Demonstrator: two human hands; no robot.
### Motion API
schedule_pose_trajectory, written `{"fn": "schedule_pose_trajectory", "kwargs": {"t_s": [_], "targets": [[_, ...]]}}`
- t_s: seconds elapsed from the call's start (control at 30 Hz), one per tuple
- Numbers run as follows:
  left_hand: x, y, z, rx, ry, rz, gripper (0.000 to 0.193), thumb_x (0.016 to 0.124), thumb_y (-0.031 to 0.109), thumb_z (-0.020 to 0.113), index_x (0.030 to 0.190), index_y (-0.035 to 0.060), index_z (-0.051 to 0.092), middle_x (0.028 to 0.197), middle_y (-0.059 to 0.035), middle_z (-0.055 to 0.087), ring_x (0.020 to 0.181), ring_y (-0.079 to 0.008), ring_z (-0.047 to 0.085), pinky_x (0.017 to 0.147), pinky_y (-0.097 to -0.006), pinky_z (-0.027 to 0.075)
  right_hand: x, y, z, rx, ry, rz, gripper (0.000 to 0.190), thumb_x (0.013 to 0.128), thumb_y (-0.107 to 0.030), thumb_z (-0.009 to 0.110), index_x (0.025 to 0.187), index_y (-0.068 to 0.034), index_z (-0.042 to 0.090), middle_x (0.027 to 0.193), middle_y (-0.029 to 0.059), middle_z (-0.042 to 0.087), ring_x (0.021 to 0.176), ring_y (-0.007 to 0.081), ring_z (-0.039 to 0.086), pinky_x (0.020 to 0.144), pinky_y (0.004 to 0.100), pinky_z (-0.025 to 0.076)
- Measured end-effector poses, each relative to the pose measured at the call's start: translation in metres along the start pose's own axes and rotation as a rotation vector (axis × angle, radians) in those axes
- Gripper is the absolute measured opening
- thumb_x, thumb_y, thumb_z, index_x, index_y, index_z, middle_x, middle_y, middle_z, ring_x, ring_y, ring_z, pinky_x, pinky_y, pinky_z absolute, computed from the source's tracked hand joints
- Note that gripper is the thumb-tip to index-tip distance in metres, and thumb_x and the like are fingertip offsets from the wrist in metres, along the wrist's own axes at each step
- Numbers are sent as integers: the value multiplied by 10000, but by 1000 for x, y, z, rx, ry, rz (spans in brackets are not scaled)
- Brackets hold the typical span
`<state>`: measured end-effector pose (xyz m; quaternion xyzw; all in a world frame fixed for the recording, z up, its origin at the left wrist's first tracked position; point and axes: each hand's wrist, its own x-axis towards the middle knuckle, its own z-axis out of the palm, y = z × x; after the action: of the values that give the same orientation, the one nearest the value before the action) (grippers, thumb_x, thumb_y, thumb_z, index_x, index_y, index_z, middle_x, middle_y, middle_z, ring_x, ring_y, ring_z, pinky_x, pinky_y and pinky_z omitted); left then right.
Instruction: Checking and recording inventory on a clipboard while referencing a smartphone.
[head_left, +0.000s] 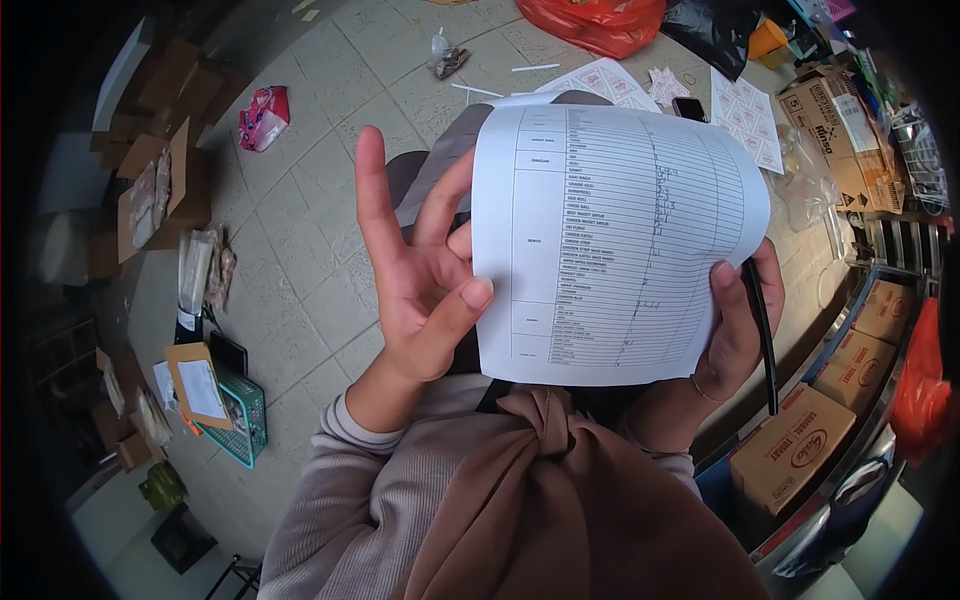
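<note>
A printed paper sheet (600, 247) is held up before my chest, curving towards its right side. It carries a ruled table with handwritten marks in one column. My left hand (420, 277) grips its left edge, the thumb at the front and some fingers passing behind the paper. One finger of that hand points upward, away from the sheet. At the right edge, my right hand (739, 315) pinches the paper with its thumb on top. A slim black stick, perhaps a pen (763, 345), is also in the right hand, its lower end hanging down past the wrist.
Sticker sheets (604, 81) and a phone (688, 109) lie on the tiled floor (300, 247) ahead. Cardboard cartons (793, 450) stand on the right. A teal basket (255, 420) with a clipboard (201, 386), and an opened box (169, 195), are at left. A red plastic bag (600, 26) is in front.
</note>
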<state>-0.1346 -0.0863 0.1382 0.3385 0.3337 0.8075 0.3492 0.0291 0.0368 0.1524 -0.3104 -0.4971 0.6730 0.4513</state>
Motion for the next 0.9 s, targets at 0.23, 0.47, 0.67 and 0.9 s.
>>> {"fn": "schedule_pose_trajectory", "kwargs": {"t_s": [0.23, 0.47, 0.67, 0.9], "targets": [[6, 11, 6, 18, 5, 97, 934, 742, 2, 499, 1255, 258, -238, 1311, -236, 139, 1116, -300, 392, 838, -367, 395, -9, 2, 0, -14, -24, -21, 307, 678, -106, 637, 898, 59, 501, 776, 99, 567, 675, 102, 510, 673, 202, 384], [9, 17, 11, 46, 36, 195, 947, 718, -42, 479, 1257, 266, -235, 1321, -226, 128, 1175, -307, 307, 910, -390, 311, -16, 5, -4, -73, -46, 5, 313, 665, -110, 642, 887, 69, 513, 737, 81, 560, 641, 79, 486, 632, 183, 367], [22, 21, 16, 201, 169, 249, 884, 692, 74, 516, 1312, 199, -101, 1284, -278, 195, 1185, -304, 281, 955, -381, 242, -18, 6, -5, -91, -58, 30, 318, 655, -113, 647, 881, 69, 518, 712, 70, 562, 612, 71, 476, 603, 171, 360], [29, 22, 16, 247, 149, 312, 828, 693, -10, 492, 1322, 157, -20, 1255, -287, 240, 1157, -289, 317, 950, -361, 242, -26, 4, 4, 33, -27, 29, 367, 637, -132, 657, 904, 72, 511, 789, 111, 570, 707, 125, 525, 703, 221, 391]]}}
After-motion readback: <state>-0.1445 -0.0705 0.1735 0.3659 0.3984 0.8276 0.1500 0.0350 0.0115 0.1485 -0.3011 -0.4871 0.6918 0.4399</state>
